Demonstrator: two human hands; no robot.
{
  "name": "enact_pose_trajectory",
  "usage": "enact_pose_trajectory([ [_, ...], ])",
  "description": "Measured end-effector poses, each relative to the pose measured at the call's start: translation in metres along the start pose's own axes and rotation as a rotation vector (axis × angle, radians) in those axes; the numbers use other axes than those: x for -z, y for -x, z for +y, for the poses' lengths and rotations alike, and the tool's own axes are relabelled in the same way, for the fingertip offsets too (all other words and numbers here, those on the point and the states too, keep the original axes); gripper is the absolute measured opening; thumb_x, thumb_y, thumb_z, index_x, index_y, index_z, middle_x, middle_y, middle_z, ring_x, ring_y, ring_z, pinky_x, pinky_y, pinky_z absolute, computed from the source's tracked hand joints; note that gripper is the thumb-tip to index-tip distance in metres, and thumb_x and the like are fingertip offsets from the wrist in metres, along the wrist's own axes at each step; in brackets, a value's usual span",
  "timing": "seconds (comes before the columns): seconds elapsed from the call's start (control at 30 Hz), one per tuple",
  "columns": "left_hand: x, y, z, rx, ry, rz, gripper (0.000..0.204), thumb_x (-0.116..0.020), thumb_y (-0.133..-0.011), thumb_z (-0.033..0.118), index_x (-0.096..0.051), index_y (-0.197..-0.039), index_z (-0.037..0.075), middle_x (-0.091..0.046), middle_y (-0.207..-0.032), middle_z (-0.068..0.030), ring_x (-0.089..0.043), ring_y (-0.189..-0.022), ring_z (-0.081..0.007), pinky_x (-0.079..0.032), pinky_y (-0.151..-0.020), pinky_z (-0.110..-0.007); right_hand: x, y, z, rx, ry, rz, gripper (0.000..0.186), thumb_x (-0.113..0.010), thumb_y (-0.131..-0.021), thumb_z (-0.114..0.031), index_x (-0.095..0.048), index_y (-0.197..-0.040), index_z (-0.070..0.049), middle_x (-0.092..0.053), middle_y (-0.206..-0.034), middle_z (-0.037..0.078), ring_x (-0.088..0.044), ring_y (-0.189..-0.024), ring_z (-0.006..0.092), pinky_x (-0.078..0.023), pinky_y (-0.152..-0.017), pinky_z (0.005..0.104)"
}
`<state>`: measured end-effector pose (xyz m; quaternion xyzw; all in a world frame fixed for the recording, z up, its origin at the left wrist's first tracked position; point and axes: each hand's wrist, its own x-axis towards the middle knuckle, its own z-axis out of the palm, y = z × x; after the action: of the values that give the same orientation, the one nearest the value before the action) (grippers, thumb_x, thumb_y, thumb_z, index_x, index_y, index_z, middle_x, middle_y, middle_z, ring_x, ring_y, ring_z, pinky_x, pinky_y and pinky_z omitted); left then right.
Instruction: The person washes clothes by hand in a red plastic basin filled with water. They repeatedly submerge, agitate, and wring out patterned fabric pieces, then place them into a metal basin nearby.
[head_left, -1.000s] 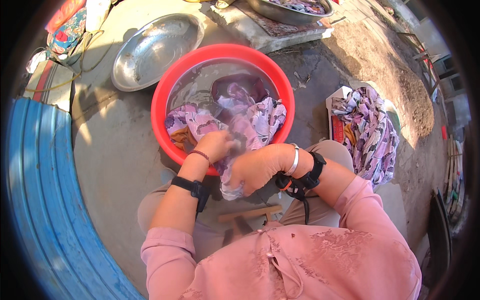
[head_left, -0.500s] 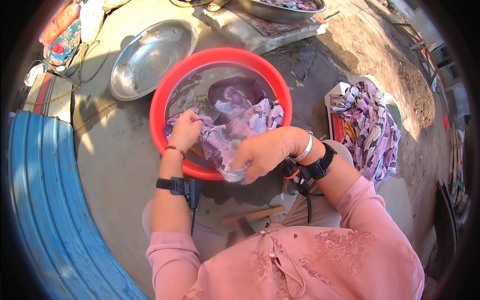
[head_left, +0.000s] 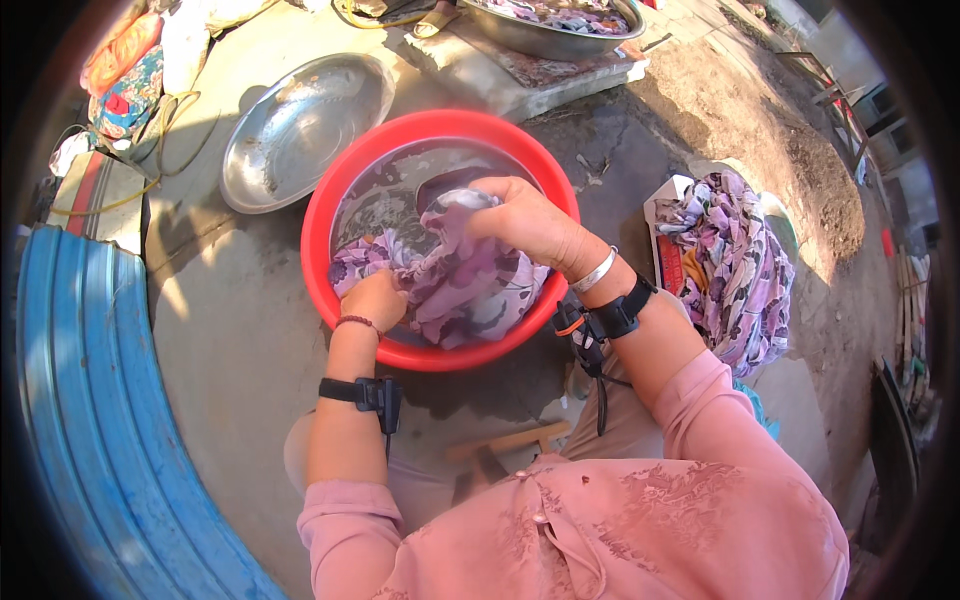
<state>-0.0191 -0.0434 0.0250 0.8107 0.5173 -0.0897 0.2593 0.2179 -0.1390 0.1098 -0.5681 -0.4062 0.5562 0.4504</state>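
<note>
A wet purple patterned cloth lies bunched in a red plastic basin of murky water. My left hand is closed on the cloth near the basin's near left side. Higher up and to the right, my right hand grips another part of the same cloth and holds it lifted above the water. The right fingertips are partly hidden behind the fabric. Dark cloth shows under the water behind it.
An oval metal basin lies at the back left. A metal basin of laundry stands on a slab behind. Heaped purple cloth sits on a box at right. Blue corrugated sheet edges the left; a wooden stool is near my legs.
My right hand has moved from the near rim toward the back of the basin, carrying its part of the cloth. My left hand has come slightly nearer me, still gripping.
</note>
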Motion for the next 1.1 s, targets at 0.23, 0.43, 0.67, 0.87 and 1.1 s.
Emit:
enact_pose_trajectory([
  [0.23,-0.009,-0.010,0.028,-0.409,0.657,0.214,0.036,-0.060,-0.098,0.011,-0.061,-0.133,0.003,-0.071,-0.112,-0.0136,-0.067,-0.104,-0.0257,-0.051,-0.090,-0.035,0.000,-0.016,0.019,0.037,-0.346,-0.106,0.022,-0.065,-0.080,-0.003,-0.070,-0.101,-0.001,-0.068,-0.091,0.002,-0.061,-0.081,0.0112,-0.050,-0.075,0.0271],
  [0.43,0.025,-0.017,0.010,-0.361,1.007,-0.089,0.014,-0.056,-0.102,0.009,-0.066,-0.111,0.004,-0.064,-0.095,0.0034,-0.057,-0.086,-0.0048,-0.048,-0.076,-0.023,0.005,-0.019,0.018,0.062,-0.513,-0.086,0.019,-0.063,-0.091,-0.001,-0.069,-0.109,0.001,-0.072,-0.096,0.008,-0.070,-0.081,0.0163,-0.057,-0.074,0.0295],
  [0.67,0.049,0.008,0.026,-0.342,1.416,-0.018,0.026,-0.055,-0.106,0.023,-0.067,-0.111,0.000,-0.067,-0.103,-0.0010,-0.061,-0.094,-0.0092,-0.050,-0.084,-0.026,0.008,-0.029,0.021,0.026,-0.452,0.162,0.020,-0.062,-0.097,-0.015,-0.068,-0.111,-0.001,-0.068,-0.104,0.003,-0.062,-0.090,0.0127,-0.051,-0.079,0.0294],
  [0.87,0.039,-0.003,0.028,-0.249,1.667,0.028,0.036,-0.049,-0.109,0.029,-0.064,-0.121,-0.002,-0.070,-0.115,-0.0075,-0.066,-0.103,-0.0166,-0.054,-0.092,-0.032,0.001,-0.031,0.024,0.039,-0.221,0.287,0.023,-0.062,-0.097,-0.020,-0.069,-0.110,-0.002,-0.066,-0.092,0.002,-0.057,-0.081,0.0111,-0.048,-0.073,0.0294],
  [1.1,-0.010,-0.013,0.040,-0.035,1.963,-0.212,0.034,-0.053,-0.107,0.034,-0.064,-0.116,0.004,-0.069,-0.114,-0.0094,-0.068,-0.098,-0.0205,-0.056,-0.089,-0.036,-0.072,-0.013,0.032,0.526,0.468,0.282,0.025,-0.061,-0.096,-0.026,-0.061,-0.096,-0.001,-0.067,-0.095,0.021,-0.065,-0.089,0.0427,-0.052,-0.077,0.0476],
])
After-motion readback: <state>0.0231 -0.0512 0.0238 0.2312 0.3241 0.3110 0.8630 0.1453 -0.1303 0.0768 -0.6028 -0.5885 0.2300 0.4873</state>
